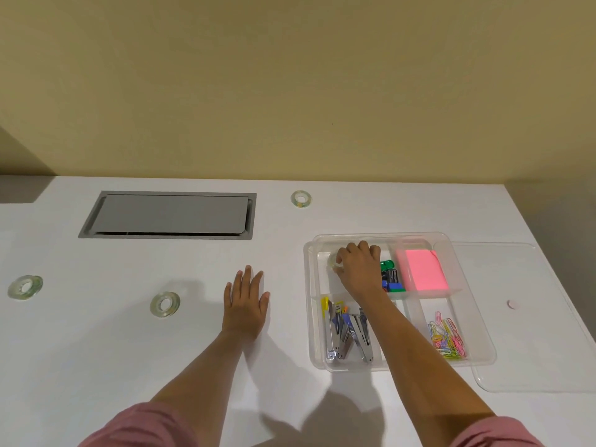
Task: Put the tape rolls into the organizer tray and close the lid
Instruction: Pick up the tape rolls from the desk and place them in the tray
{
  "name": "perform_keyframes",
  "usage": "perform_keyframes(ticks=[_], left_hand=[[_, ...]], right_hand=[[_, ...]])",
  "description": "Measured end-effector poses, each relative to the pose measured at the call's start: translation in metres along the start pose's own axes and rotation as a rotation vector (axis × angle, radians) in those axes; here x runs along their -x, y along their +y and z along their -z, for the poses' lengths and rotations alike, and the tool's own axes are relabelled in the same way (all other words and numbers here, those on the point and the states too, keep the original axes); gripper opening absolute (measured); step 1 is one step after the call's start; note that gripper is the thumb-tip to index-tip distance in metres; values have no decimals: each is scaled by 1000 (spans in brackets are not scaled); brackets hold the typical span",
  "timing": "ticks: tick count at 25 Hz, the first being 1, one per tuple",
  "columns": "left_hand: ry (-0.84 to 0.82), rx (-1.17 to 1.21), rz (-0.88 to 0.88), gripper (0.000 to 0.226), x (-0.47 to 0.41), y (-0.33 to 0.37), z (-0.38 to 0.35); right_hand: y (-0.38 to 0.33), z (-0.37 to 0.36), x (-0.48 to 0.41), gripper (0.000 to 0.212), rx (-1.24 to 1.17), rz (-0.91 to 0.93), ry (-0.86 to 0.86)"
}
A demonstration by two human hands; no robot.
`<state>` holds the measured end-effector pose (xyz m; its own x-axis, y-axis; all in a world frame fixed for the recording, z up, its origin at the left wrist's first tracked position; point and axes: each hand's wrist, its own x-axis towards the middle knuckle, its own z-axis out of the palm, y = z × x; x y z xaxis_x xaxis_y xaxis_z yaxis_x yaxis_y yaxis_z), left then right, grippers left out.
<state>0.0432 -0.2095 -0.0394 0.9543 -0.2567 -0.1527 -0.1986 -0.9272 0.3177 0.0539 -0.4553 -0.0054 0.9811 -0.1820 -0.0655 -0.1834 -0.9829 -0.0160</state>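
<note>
Clear plastic tray (pixel 464 324) sits at the right of the white desk (pixel 96 350), split into compartments: staplers (pixel 346 330) front left, coloured paper clips (pixel 448 338) front right, pink sticky notes (pixel 424 269) back right, binder clips (pixel 390 275) in the middle back. Right hand (pixel 359 267) is in the back-left compartment, fingers curled round a tape roll (pixel 333 260) that's down inside it. Left hand (pixel 246 301) lies flat on the desk, fingers spread, holding nothing.

Three more clear rolls are still out on the desk: one (pixel 301 199) just behind the tray, one (pixel 165 304) left of the left hand, one (pixel 25 286) close to the left edge. See-through lid (pixel 532 317) lies flat, tucked partly under the tray's right side and reaching near the desk's right edge. Grey metal flap (pixel 167 215) is set flush at the back left. Loads of bare desk between it all.
</note>
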Motion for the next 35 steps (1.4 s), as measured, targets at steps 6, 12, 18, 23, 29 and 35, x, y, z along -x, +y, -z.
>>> perform_keyframes(ticks=[6,12,18,23,29,35], left_hand=[[1,-13,9,99,-1,-2,-4],[-3,-9,10,101,-2,-4,-7],[-7,-32,-5,98,-10,-5,-4],[-7,-82,-44,96,-29,-5,-5],[-11,-88,-92,72,-52,-5,-13],[11,-84,-129,58,-84,-4,-16]], right_hand=[[-6,-2,4,21,-1,-21,14],[-6,0,4,43,-16,-42,-3],[-7,31,-17,31,-330,-170,198],[-3,58,-63,24,-501,-165,219],[-19,46,-114,28,-462,-138,30],[-43,26,-149,34,-362,-80,-58]])
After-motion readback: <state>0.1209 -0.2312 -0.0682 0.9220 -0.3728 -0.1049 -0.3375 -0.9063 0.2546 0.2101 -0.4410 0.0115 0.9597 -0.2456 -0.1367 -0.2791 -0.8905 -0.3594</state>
